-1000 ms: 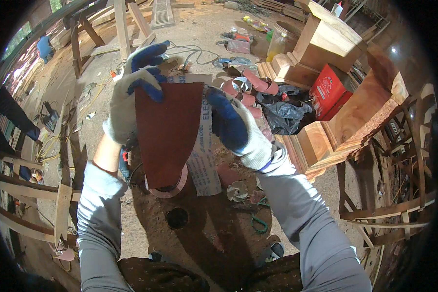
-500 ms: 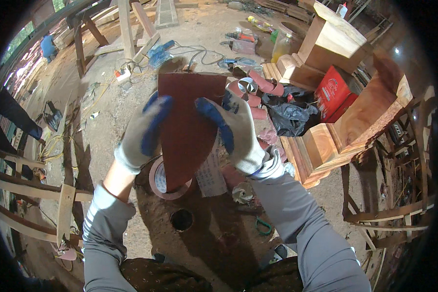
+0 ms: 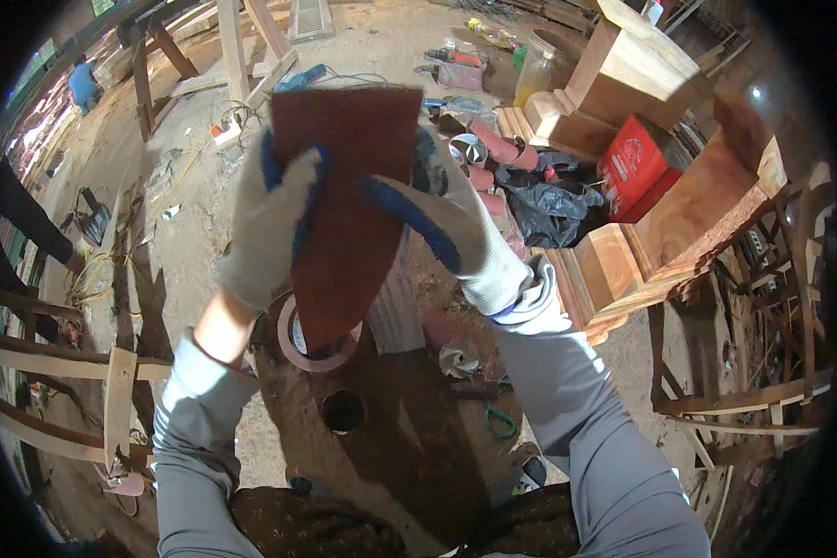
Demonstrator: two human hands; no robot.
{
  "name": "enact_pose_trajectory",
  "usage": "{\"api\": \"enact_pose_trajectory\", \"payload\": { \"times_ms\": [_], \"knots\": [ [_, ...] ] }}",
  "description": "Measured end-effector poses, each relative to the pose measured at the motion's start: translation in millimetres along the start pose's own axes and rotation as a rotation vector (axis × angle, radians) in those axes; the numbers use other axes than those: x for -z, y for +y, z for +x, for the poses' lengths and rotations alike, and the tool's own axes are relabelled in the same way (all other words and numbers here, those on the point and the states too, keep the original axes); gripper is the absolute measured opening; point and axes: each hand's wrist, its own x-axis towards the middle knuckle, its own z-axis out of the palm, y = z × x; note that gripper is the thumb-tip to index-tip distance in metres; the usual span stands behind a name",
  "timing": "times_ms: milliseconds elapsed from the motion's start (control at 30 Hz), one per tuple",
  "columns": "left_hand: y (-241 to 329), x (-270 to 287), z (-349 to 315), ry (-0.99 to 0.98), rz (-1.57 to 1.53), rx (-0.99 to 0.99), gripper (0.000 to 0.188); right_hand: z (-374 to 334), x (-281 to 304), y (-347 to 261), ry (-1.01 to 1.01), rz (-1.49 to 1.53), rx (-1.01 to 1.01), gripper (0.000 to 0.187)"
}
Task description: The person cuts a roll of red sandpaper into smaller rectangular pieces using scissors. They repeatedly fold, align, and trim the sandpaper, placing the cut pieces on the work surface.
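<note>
A dark red-brown sheet of sandpaper (image 3: pixel 349 214), square across the top and tapering below, hangs between both hands. My left hand (image 3: pixel 274 209), in a white and blue work glove, grips its left edge with the thumb on the front face. Along the right edge, my right hand (image 3: pixel 442 200) pinches it in the same kind of glove, thumb in front and fingers behind. Under the sheet, a roll of pinkish abrasive (image 3: pixel 293 346) lies on the floor. Beside that roll is a pale printed strip (image 3: pixel 398 312), partly hidden by the sheet.
Several reddish rolls (image 3: pixel 502 144) and a black plastic bag (image 3: pixel 553 209) lie at right, next to a red box (image 3: pixel 637 167) and stepped wooden pieces (image 3: pixel 614 265). Power tools (image 3: pixel 456 70) lie farther off. Wooden frames (image 3: pixel 65 367) stand at left, near another person's legs (image 3: pixel 33 219).
Both hands have lifted the sandpaper sheet upward and slightly left, toward me, so it looks larger. My left thumb now lies farther across its face.
</note>
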Motion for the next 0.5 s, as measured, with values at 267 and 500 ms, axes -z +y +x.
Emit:
{"api": "enact_pose_trajectory", "payload": {
  "times_ms": [267, 500],
  "knots": [
    [14, 4, 29, 0.010, 0.286, -0.379, 0.034, -2, -7, 0, 0.033, 0.151, -0.130, 0.036],
    [21, 22, 37, -0.086, 0.228, -0.157, 0.041, 31, -18, -11, 0.100, 0.032, 0.254, 0.040]
  ]
}}
